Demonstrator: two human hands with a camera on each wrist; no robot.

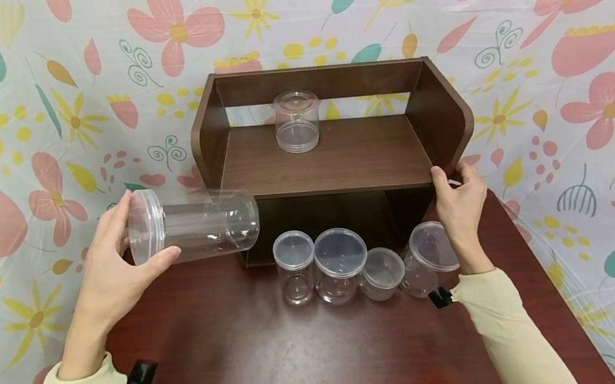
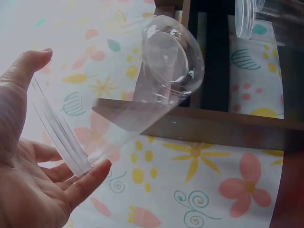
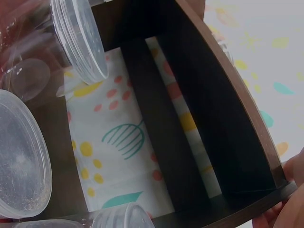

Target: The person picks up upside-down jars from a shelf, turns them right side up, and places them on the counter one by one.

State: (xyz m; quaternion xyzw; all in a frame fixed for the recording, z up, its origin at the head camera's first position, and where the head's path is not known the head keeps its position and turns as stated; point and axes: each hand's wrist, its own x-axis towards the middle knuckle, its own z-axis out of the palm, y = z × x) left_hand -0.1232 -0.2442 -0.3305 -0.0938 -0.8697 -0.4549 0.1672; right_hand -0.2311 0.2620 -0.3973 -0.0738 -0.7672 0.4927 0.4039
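My left hand (image 1: 106, 274) grips a tall clear plastic jar (image 1: 204, 227) round its lid. The jar lies sideways in the air, its base pointing right towards the dark brown two-tier shelf (image 1: 326, 159). In the left wrist view, thumb and fingers span the lid (image 2: 61, 130) from opposite sides. My right hand (image 1: 463, 211) pinches the shelf's front right edge, where the upper board meets the side panel. A smaller clear jar (image 1: 299, 129) stands on the upper board, left of its middle.
Before the lower tier stand several lidded clear jars: a slim one (image 1: 296, 267), a wider one (image 1: 341, 264), a short one (image 1: 382, 273) and one (image 1: 428, 258) partly behind the right wrist. All are on the reddish-brown table (image 1: 287, 370). Flower-patterned cloth (image 1: 278, 8) surrounds it.
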